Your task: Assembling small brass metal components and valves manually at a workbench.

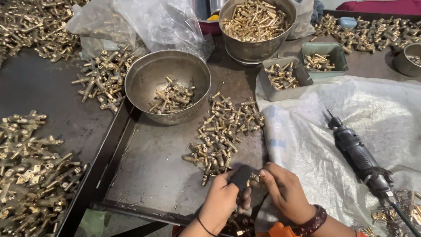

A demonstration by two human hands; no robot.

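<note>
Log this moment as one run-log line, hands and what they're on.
left hand: grips black tool | right hand: pinches small brass part | brass fittings pile ahead | power driver idle, right

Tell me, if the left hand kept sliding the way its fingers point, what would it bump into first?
The left hand, holding a black tool, points up and away from the person. It would probably first meet the loose pile of small brass fittings on the metal tray; the steel bowl sits farther on.
</note>
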